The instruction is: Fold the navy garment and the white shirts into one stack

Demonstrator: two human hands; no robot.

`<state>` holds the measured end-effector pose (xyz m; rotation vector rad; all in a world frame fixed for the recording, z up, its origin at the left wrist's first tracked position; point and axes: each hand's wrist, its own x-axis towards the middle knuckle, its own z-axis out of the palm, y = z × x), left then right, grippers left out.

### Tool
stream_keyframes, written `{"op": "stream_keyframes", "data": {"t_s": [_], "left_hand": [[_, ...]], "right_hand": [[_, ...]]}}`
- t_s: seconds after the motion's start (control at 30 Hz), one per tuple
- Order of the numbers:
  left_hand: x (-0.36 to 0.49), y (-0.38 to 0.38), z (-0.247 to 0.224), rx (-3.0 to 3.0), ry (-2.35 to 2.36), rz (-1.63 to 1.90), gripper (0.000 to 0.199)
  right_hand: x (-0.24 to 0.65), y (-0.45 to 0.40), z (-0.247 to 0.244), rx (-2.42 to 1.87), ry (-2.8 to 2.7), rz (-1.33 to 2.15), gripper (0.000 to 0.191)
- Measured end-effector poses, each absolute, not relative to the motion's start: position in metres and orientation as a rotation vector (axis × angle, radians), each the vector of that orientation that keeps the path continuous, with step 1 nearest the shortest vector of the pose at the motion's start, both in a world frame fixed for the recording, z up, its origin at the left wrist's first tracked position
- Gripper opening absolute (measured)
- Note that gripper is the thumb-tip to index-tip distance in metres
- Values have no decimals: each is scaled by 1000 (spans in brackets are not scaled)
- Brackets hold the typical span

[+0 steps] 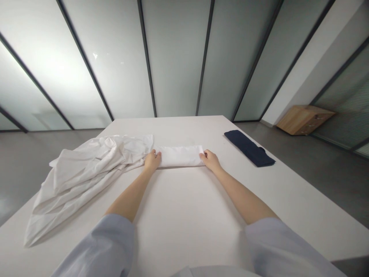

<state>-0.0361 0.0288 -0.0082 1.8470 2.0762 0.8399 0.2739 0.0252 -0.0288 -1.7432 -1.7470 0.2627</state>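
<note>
A white cloth folded into a flat, narrow rectangle (180,156) lies across the middle of the table. My left hand (152,159) grips its left end, with the thumb on top and the fingers partly hidden. At the opposite end, my right hand (211,159) pinches the right edge between thumb and fingers. Close beside my left hand lies a larger crumpled white cloth (95,169), spread loosely toward the table's left side. Both forearms reach forward over the tabletop.
The white table (187,207) fills the foreground. A folded dark navy cloth (249,148) lies near its right edge. Beyond stand frosted glass panels (175,57) with dark frames. A wooden cabinet (305,119) is on the floor at the right.
</note>
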Motion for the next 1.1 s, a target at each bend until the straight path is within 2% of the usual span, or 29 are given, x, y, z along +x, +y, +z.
{"op": "stream_keyframes", "data": {"t_s": [0.13, 0.27, 0.4, 0.6, 0.8, 0.97, 1.1], "left_hand": [[-34, 21, -6, 1916, 2121, 860, 42], [-26, 8, 1, 2262, 2039, 1030, 54], [-9, 1, 3, 2555, 1779, 861, 57], [-7, 7, -13, 2481, 1646, 432, 61], [-16, 6, -15, 2494, 1656, 369, 91], [-20, 4, -12, 2520, 1725, 342, 86], [-26, 6, -14, 2436, 1866, 398, 87]], "right_hand": [[275, 25, -31, -1772, -1789, 82, 24], [273, 20, -25, -1580, -1832, -114, 42], [260, 15, -21, -1428, -2068, -127, 50], [250, 17, -35, -1508, -2318, 20, 49], [249, 15, -31, -1587, -2315, 32, 49], [246, 5, -10, -1567, -2320, -49, 39], [244, 2, 6, -1642, -2279, -38, 38]]}}
